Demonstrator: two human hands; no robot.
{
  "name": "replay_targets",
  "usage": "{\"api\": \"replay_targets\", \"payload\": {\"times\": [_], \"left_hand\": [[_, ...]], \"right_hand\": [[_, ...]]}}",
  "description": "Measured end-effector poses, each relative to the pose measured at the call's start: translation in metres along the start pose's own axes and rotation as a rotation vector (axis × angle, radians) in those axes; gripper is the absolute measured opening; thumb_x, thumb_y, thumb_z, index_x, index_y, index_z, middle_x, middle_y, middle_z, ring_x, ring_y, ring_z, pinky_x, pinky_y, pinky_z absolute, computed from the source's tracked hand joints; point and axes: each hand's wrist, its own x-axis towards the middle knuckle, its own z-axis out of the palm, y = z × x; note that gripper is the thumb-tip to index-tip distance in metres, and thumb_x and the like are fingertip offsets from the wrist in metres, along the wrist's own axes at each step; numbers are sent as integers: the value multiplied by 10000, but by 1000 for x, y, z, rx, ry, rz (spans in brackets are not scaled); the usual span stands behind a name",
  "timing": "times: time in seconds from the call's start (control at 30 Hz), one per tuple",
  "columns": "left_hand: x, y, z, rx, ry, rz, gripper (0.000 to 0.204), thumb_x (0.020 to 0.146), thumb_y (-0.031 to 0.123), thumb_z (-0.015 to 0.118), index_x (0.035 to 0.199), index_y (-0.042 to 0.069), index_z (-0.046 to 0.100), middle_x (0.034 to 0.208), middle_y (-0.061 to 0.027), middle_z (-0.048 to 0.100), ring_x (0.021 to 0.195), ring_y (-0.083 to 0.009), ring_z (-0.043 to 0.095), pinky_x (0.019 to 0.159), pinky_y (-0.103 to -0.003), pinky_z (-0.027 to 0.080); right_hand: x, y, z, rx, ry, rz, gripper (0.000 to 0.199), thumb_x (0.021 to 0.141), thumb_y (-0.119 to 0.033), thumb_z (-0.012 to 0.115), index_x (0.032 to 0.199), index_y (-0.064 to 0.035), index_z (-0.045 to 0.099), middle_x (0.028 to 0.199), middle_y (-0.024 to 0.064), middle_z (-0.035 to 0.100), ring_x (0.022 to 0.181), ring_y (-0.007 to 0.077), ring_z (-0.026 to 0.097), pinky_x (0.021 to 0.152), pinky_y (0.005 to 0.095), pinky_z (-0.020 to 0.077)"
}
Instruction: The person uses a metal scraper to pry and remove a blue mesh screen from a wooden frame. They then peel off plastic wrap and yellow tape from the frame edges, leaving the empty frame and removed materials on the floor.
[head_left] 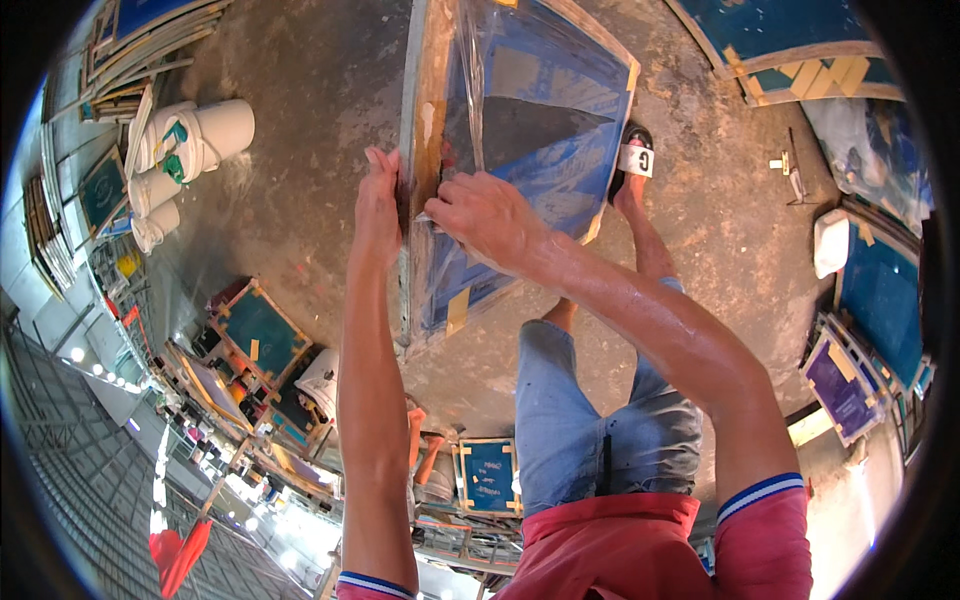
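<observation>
A large screen-printing frame (432,85) stands tilted before me, its wooden bar running away from me. Blue mesh (550,72) covers it, with a big dark torn gap in the middle. Along the bar, a loose see-through strip of the mesh (470,62) hangs wrinkled. My left hand (377,208) is closed on the outer side of the bar, fingers pointing away; its thumb is hidden. With bent fingers, my right hand (492,220) pinches a small bit of the loose mesh at the bar's inner edge. Yellow tape (458,310) sticks to the near part.
White buckets (222,132) lie or stand at the left, green cloth on one. Other framed screens lean at the left (262,335) and right (882,300). My sandalled foot (634,165) is beside the frame. A thin metal tool (797,178) lies on the concrete floor.
</observation>
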Motion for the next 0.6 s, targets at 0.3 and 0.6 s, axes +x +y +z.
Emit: {"api": "replay_targets", "payload": {"times": [0.3,0.6], "left_hand": [[-5,-18,-13,26,39,-183,662,965,608,418,1269,36,558,1178,-68,620,1072,-143,570,927,-315,460],[1,-14,0,326,47,3,717,955,648,400,1005,-23,648,884,-46,602,824,-157,525,754,-313,430]], "right_hand": [[21,-20,-18,-382,-231,5,72,746,-127,619,730,-69,658,731,66,629,807,204,621,684,346,470],[36,-12,-37,-241,-473,-74,165,746,-138,623,639,-19,662,644,128,635,719,316,653,724,430,504]]}}
